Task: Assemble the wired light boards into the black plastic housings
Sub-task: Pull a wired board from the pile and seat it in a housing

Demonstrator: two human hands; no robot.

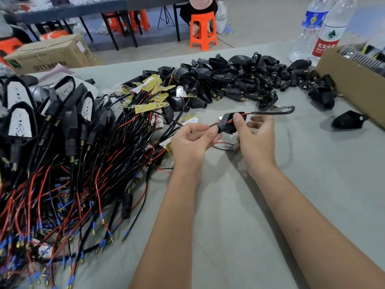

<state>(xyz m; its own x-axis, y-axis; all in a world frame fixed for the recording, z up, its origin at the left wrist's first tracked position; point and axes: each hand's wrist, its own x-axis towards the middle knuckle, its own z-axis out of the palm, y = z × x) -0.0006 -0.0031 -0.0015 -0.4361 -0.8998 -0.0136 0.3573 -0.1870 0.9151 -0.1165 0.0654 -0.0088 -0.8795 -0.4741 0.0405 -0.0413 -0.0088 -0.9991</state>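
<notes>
At the table's middle, my right hand (255,133) grips a black plastic housing (227,123) with the thumb pressed on top. My left hand (192,140) pinches the housing's narrow end, where red and black wires (270,112) run through. The black-sleeved cable arcs off to the right. Thin red and black leads with a blue tip (224,146) hang under the hands. A heap of wired light boards (150,94) with yellow backs lies just left of my hands. Empty black housings (239,78) are piled behind. Assembled lights (52,113) lie at the far left.
A cardboard box (352,84) stands at the right edge, with a single black housing (348,122) in front of it. Two water bottles (318,28) stand at the back right. Beyond the table are an orange stool (203,30), another box and a seated person.
</notes>
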